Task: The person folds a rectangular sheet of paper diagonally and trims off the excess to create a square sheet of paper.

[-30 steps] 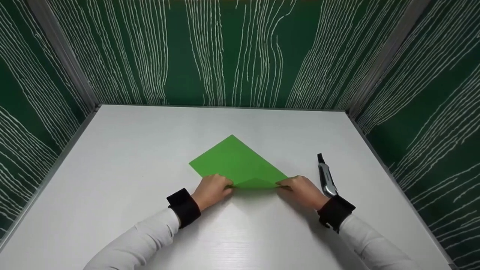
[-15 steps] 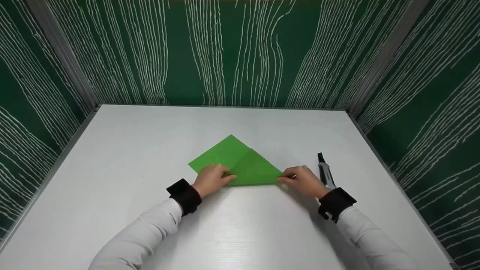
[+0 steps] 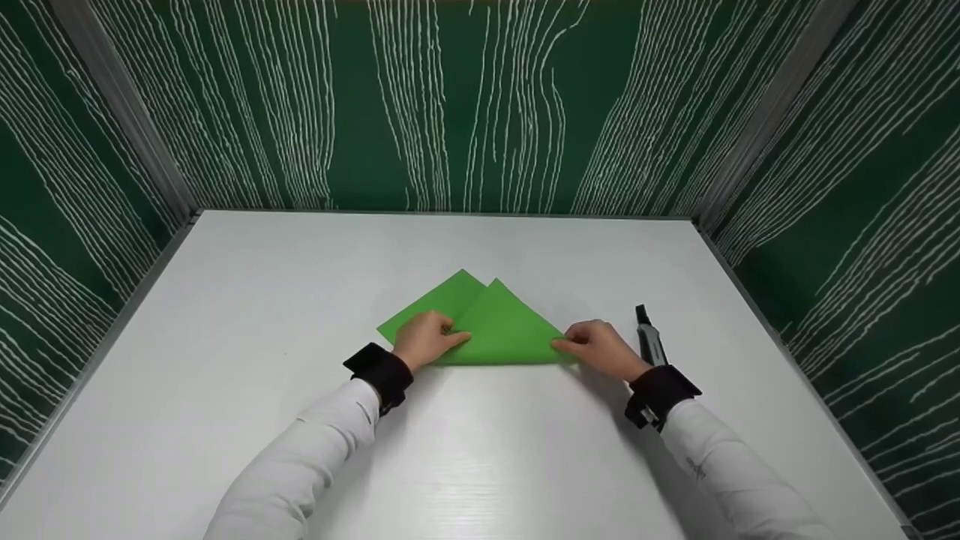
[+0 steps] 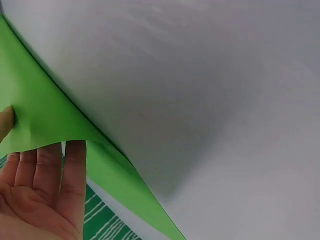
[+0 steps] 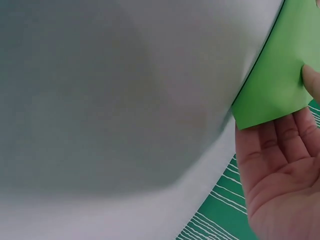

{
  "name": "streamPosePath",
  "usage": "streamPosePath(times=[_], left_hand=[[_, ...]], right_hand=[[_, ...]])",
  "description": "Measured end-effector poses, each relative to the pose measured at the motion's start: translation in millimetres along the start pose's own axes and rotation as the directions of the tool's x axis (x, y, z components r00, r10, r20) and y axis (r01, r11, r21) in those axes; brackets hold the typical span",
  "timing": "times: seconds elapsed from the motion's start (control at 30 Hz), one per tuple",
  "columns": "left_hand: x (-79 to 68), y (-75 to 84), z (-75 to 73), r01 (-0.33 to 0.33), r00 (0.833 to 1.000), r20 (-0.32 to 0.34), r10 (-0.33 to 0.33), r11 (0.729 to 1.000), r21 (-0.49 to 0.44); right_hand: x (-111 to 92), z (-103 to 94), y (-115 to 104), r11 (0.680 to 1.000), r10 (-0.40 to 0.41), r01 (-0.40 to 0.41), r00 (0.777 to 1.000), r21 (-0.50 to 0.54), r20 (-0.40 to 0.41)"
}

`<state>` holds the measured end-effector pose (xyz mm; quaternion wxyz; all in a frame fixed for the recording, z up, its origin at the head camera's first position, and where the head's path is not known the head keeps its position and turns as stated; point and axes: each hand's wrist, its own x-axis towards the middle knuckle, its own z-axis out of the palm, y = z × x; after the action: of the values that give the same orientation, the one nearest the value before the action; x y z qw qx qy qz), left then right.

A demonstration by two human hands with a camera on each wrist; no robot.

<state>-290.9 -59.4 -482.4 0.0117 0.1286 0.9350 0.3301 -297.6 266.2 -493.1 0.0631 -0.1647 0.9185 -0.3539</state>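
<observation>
Shifted forward since a second ago, the left hand (image 3: 426, 339) and right hand (image 3: 606, 351), thumbs pointing inward, pinch the folded green paper (image 3: 502, 326) on the table (image 3: 480, 450); a utility knife (image 3: 652, 343) lies near the right hand.

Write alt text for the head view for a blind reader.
A person's left hand and right hand pinch a green sheet, folded with offset peaks, at a white table; a cutter-like tool lies by the right hand. Green, white-streaked walls stand behind.
</observation>
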Motion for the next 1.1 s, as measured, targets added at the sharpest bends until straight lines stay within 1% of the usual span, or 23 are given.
streamPosePath(times=[0.03, 0.2, 0.4, 0.63, 0.77, 0.87, 1.0, 1.1], left_hand=[[1.3, 0.0, 0.4, 0.005, 1.0, -0.006, -0.005, 1.0, 0.003], [6.8, -1.6, 3.9, 0.035, 0.999, -0.042, -0.034, 0.999, 0.015], [12.4, -2.7, 8.0, 0.079, 0.995, -0.057, -0.079, 0.997, 0.005], [17.0, -2.5, 13.7, 0.085, 0.993, -0.084, -0.083, 0.996, 0.02], [19.0, -2.0, 17.6, 0.101, 0.991, -0.093, -0.095, 0.993, 0.058], [19.5, -1.1, 19.7, 0.101, 0.99, -0.104, -0.091, 0.99, 0.1], [19.1, 0.7, 21.3, 0.086, 0.991, -0.116, -0.067, 0.983, 0.165], [19.1, 1.7, 22.8, 0.069, 0.991, -0.128, -0.038, 0.967, 0.245]], right_hand=[[1, -0.2, 0, 1.0, 0.013, -0.013, 1.0, 0.004, 0.002], [5, -0.3, 0, 1.0, 0.025, -0.025, 1.0, 0.018, 0.01], [8, 0.2, 0, 0.999, 0.05, -0.05, 0.999, 0.012, 0.021], [13, 0.5, 0, 0.996, 0.089, -0.089, 0.996, -0.016, 0.022], [14, 0.3, 0, 0.995, 0.1, -0.1, 0.995, -0.02, 0.02], [14, 0.4, 0, 0.995, 0.103, -0.102, 0.995, -0.022, 0.019], [15, 0.9, 0, 0.994, 0.112, -0.111, 0.993, -0.023, 0.027], [15, 1.3, 0, 0.993, 0.121, -0.12, 0.992, -0.022, 0.033]])
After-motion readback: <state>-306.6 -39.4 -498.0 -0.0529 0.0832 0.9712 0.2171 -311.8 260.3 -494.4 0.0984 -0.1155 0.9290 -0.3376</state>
